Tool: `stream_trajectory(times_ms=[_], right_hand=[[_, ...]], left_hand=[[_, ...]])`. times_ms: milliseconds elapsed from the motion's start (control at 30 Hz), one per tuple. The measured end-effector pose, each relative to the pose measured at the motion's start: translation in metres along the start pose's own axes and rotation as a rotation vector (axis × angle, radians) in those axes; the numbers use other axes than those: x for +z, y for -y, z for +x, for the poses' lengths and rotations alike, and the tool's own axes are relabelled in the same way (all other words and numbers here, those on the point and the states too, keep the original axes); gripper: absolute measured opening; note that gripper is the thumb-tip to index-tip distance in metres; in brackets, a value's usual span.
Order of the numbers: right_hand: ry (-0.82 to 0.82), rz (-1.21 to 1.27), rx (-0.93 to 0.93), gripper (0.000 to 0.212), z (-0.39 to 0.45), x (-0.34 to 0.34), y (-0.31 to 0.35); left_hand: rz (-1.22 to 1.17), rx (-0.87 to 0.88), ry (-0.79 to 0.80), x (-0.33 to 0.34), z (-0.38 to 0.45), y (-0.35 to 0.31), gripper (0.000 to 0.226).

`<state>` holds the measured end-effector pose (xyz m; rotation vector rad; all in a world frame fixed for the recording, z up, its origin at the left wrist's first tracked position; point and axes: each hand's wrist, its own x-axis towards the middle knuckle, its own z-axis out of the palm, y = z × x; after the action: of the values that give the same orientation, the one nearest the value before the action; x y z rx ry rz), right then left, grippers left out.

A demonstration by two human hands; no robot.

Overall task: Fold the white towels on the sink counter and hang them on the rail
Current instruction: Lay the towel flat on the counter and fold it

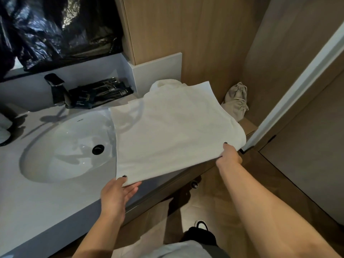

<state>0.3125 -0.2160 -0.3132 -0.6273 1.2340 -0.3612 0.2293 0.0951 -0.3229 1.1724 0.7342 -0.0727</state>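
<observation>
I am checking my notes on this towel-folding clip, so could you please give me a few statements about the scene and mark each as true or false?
1. Both hands hold the white towel by its near edge. True: left hand, right hand.
2. The towel covers the drain. False: the drain shows, left of the towel.
3. The faucet is black. True.
4. The beige drawstring bag lies in the sink basin. False: it sits right of the towel, by the wooden wall.
</observation>
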Motion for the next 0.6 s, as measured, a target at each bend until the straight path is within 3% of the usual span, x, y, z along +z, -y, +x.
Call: stream_trajectory(times_ms=[100, 200, 267, 400, 500, 600], right_hand=[[0.0, -0.085, -0.051, 0.037, 0.026, -0.004, 0.024], [0.069, -0.266, -0.156, 0.064, 0.053, -0.009, 0.05], [0.134, -0.426, -0.211, 0.056, 0.07, -0.012, 0.068], [0.156, -0.649, -0.272, 0.013, 0.109, -0.02, 0.103], [0.269, -0.773, -0.308, 0.012, 0.127, -0.021, 0.122], [0.422, -0.843, -0.319, 0.026, 0.133, -0.021, 0.134]], left_hand=[[-0.001, 0.006, -0.067, -0.003, 0.005, 0.005, 0.013], [0.024, 0.025, -0.113, -0.003, 0.004, 0.013, 0.027], [0.025, 0.028, -0.156, 0.0, 0.002, 0.019, 0.034], [-0.024, 0.0, -0.313, 0.017, -0.004, 0.025, 0.041], [-0.061, -0.009, -0.396, 0.032, -0.004, 0.024, 0.037], [-0.082, 0.024, -0.426, 0.043, -0.004, 0.021, 0.044]])
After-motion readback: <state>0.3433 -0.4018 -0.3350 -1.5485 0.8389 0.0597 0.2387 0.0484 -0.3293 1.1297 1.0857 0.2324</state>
